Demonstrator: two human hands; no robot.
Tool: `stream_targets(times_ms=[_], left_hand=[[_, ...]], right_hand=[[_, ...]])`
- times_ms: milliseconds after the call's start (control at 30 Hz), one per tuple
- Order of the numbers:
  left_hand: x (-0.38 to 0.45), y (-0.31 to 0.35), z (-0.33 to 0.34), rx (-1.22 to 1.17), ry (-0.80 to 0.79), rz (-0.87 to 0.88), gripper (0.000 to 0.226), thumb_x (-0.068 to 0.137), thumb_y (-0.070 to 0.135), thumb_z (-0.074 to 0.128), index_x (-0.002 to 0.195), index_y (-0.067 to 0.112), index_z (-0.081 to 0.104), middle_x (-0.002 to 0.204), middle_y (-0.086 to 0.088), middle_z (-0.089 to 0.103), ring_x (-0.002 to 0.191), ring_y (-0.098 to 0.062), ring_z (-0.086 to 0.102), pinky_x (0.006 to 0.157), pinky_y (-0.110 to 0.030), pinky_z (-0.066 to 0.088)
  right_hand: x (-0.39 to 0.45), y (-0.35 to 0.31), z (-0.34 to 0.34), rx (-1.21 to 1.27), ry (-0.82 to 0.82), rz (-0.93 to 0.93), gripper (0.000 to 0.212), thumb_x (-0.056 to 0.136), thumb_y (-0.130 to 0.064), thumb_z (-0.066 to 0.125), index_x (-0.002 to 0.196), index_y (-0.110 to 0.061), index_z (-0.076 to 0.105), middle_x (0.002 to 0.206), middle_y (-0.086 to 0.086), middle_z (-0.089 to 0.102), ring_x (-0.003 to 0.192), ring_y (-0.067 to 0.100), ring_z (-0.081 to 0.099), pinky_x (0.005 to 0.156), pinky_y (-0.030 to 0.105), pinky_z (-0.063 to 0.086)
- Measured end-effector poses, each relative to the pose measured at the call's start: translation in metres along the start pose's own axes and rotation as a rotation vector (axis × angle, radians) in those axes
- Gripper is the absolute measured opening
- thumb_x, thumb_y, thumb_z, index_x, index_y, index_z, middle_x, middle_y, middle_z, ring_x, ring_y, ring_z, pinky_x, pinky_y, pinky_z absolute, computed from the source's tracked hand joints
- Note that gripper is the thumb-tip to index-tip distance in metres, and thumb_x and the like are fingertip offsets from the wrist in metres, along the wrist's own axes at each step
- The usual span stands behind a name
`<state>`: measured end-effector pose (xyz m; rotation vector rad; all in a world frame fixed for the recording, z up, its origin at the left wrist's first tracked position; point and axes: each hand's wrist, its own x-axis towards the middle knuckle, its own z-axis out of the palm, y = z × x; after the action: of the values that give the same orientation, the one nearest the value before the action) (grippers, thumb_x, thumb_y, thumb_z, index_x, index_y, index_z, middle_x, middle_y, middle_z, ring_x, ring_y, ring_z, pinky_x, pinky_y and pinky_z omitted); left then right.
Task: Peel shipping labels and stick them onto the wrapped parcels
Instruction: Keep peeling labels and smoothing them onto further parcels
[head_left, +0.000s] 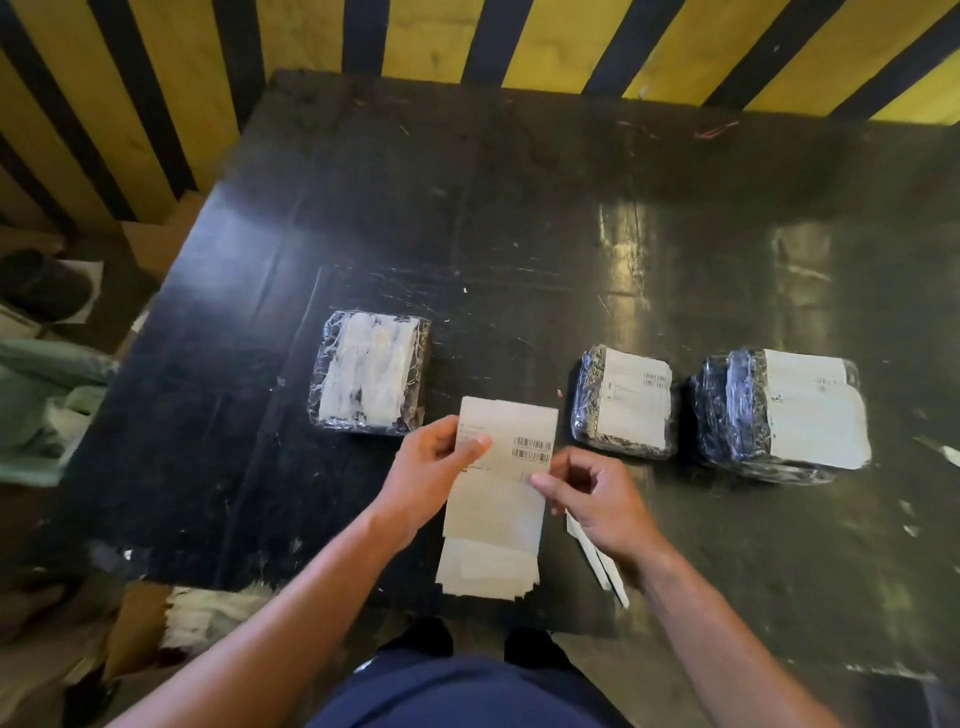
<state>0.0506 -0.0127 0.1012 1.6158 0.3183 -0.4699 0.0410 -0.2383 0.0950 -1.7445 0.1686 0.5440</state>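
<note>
Peeling step is going on; left hand (441, 457) is holding the label strip (501, 478) above the worktop (519, 208), grip pinching its left edge; right hand (592, 499) is pinching the label's right edge at the backing. Two parcels (628, 402) on the right are wearing labels; unlabelled parcel (370, 371) is sitting left, just beyond the strip; next move probably needs a clean pull-off, then pressing onto it.

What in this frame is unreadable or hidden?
All in the head view:
- Label strip: print and barcodes too small and blurred to read.
- Right hand: fingers curl over the strip's edge, hiding any peel.
- Left parcel: glare hides what is under its wrap.
- Rightmost parcel: label text blurred.
</note>
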Motion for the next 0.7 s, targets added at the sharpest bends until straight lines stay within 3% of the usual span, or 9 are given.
stream_targets(times_ms=[167, 300, 500, 567, 700], left_hand=[[-0.007, 0.027, 0.0, 0.032, 0.076, 0.027, 0.016, 0.105, 0.028, 0.062, 0.118, 0.025, 0.071, 0.113, 0.009, 0.08, 0.105, -0.013, 0.077, 0.094, -0.045, 0.061], [-0.012, 0.039, -0.002, 0.07, 0.072, 0.046, 0.015, 0.106, 0.027, 0.059, 0.114, 0.022, 0.072, 0.111, 0.009, 0.08, 0.103, -0.015, 0.077, 0.093, -0.043, 0.059], [-0.014, 0.046, -0.004, 0.102, 0.073, 0.064, 0.013, 0.107, 0.026, 0.058, 0.11, 0.024, 0.071, 0.108, 0.015, 0.079, 0.099, -0.007, 0.076, 0.083, -0.033, 0.054], [-0.015, 0.046, -0.004, 0.107, 0.067, 0.071, 0.013, 0.107, 0.026, 0.058, 0.109, 0.025, 0.07, 0.108, 0.016, 0.079, 0.1, -0.007, 0.076, 0.085, -0.034, 0.056], [-0.015, 0.046, -0.005, 0.112, 0.064, 0.071, 0.012, 0.106, 0.026, 0.059, 0.109, 0.026, 0.071, 0.11, 0.015, 0.08, 0.103, -0.01, 0.076, 0.087, -0.035, 0.057]], right_hand=[[-0.004, -0.037, -0.011, 0.088, 0.027, -0.074, 0.007, 0.098, -0.019, 0.071, 0.1, -0.014, 0.076, 0.097, 0.008, 0.08, 0.078, 0.035, 0.067, 0.075, 0.037, 0.06], [-0.003, -0.065, -0.027, 0.117, 0.047, -0.11, 0.012, 0.101, -0.009, 0.065, 0.099, -0.008, 0.076, 0.089, 0.012, 0.08, 0.072, 0.022, 0.064, 0.062, 0.027, 0.053], [0.002, -0.076, -0.036, 0.017, 0.012, -0.103, 0.013, 0.1, -0.014, 0.067, 0.095, -0.01, 0.078, 0.088, 0.012, 0.079, 0.074, 0.026, 0.064, 0.064, 0.053, 0.05], [0.002, -0.078, -0.036, 0.008, 0.006, -0.106, 0.013, 0.099, -0.014, 0.068, 0.093, -0.009, 0.078, 0.088, 0.012, 0.079, 0.074, 0.026, 0.064, 0.065, 0.05, 0.052], [0.002, -0.079, -0.034, 0.02, -0.006, -0.113, 0.013, 0.099, -0.008, 0.067, 0.092, -0.002, 0.076, 0.085, 0.01, 0.079, 0.07, 0.019, 0.064, 0.059, 0.029, 0.054]])
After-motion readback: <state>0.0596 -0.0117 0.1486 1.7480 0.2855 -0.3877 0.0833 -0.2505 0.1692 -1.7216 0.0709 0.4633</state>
